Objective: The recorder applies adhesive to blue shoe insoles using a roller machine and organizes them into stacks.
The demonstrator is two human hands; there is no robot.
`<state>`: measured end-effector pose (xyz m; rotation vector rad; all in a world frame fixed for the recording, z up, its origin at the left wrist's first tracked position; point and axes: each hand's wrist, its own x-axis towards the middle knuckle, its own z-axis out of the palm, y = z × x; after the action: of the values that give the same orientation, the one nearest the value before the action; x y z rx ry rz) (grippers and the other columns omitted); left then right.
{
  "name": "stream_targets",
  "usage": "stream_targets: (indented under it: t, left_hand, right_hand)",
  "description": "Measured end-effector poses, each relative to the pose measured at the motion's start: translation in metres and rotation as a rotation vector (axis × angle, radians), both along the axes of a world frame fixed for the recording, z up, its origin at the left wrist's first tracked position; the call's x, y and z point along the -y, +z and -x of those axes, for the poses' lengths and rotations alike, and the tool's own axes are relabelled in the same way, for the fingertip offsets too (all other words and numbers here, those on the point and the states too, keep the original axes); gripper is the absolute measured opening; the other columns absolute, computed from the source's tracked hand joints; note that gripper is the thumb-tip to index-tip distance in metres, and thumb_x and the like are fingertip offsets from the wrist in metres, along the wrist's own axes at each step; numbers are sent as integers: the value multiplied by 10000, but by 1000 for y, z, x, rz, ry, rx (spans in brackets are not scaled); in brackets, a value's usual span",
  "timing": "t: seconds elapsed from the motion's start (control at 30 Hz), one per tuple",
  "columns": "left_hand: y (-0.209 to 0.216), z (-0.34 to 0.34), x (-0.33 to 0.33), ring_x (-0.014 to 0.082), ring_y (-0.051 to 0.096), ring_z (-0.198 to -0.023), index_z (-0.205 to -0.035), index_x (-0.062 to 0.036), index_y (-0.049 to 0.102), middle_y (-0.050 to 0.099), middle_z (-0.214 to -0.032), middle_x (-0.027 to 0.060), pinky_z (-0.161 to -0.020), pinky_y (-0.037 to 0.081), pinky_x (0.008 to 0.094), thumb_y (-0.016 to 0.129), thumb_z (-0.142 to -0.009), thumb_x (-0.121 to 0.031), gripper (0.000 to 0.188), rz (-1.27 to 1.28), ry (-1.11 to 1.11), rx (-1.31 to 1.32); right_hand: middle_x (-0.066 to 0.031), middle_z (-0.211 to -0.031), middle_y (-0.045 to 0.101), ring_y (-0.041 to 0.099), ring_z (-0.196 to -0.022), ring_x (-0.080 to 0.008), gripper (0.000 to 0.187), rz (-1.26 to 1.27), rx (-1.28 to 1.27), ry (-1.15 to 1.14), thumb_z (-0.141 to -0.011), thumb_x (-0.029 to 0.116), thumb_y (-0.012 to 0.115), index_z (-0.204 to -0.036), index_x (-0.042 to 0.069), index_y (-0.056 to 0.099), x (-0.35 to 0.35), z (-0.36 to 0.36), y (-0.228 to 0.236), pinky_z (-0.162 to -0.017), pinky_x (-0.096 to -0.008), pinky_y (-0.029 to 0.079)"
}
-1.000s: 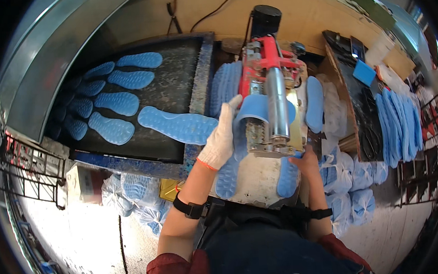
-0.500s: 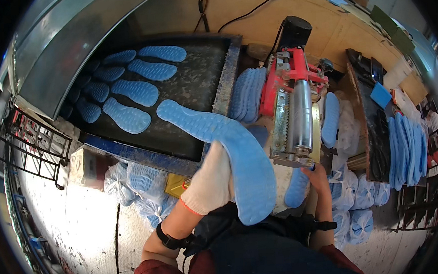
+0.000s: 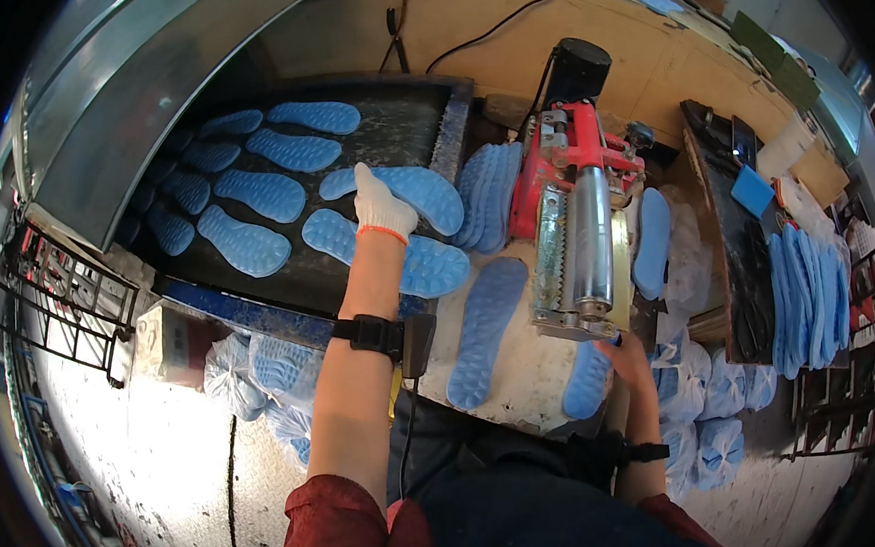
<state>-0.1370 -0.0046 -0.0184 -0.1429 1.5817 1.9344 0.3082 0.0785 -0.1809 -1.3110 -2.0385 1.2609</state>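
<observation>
My left hand (image 3: 383,209), in a white knit glove with an orange cuff edge, holds a blue insole (image 3: 435,195) by its middle at the near right part of the dark belt. Under and nearer than it, a second bumpy blue insole (image 3: 435,266) sticks out over the belt's blue frame. My right hand (image 3: 631,360), bare, is at the near end of a red roller machine (image 3: 588,239), its fingers closed at the edge of a blue insole (image 3: 586,381). Part of those fingers is hidden. One more insole (image 3: 487,333) lies on the pale worktop between my hands.
Rows of insoles (image 3: 245,242) lie on the dark belt (image 3: 388,126) under a metal hood (image 3: 146,91). A stack of insoles (image 3: 493,198) stands beside the machine. Bagged insoles (image 3: 721,447) are low right. A side shelf (image 3: 744,295) holds upright insoles (image 3: 808,296).
My left hand has moved forward and left from near my body to the belt with the insole. The insole on the worktop is uncovered now. My right hand stays by the machine.
</observation>
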Motion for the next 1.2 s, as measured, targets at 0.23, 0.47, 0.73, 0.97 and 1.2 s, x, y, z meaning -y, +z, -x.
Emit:
stream_targets:
  t: [0.23, 0.47, 0.73, 0.97, 1.2]
  left_hand:
    - [5, -22, 25, 346, 483, -1279, -1460, -8, 366, 456, -1419, 221, -1076, 386, 401, 741, -781, -417, 877, 188, 121, -508]
    - [9, -100, 49, 437, 302, -1382, -1438, -125, 400, 381, -1450, 213, -1123, 295, 534, 863, -621, -316, 958, 729, -769, -1795]
    - [9, -70, 70, 450, 220, -1443, -1489, -158, 351, 300, -1534, 211, -1141, 288, 514, 879, -618, -301, 1028, 842, -847, -1543]
    - [47, -115, 84, 345, 296, -1436, -1515, 15, 262, 265, -1568, 222, -1163, 269, 425, 547, -969, -375, 729, -195, -744, -1192]
    - [63, -160, 41, 302, 316, -1432, -1533, 32, 216, 282, -1571, 218, -1165, 249, 355, 348, -1026, -283, 611, -487, -697, -1053]
  right_hand:
    - [-122, -1035, 693, 632, -929, -185, 385, 45, 18, -15, -824, 141, 736, -1147, -26, 607, 4, 4, 6, -837, -348, 496]
    - [-104, -1013, 692, 623, -904, -167, 358, 42, -6, -9, -847, 139, 737, -1137, -28, 611, 4, 3, 7, -817, -329, 497]
    - [-51, -1100, 622, 559, -948, -118, 349, -25, -436, -252, -965, 116, 612, -1287, 3, 537, 16, 9, 43, -848, -293, 471]
    - [-147, -1246, 635, 625, -987, -279, 418, -970, -135, -166, -926, -54, 504, -1287, 115, 629, -9, 36, 134, -878, -355, 496]
    - [-158, -1302, 603, 620, -1033, -313, 431, -1031, -74, -8, -920, -32, 531, -1308, 135, 617, 2, 61, 165, -867, -377, 505]
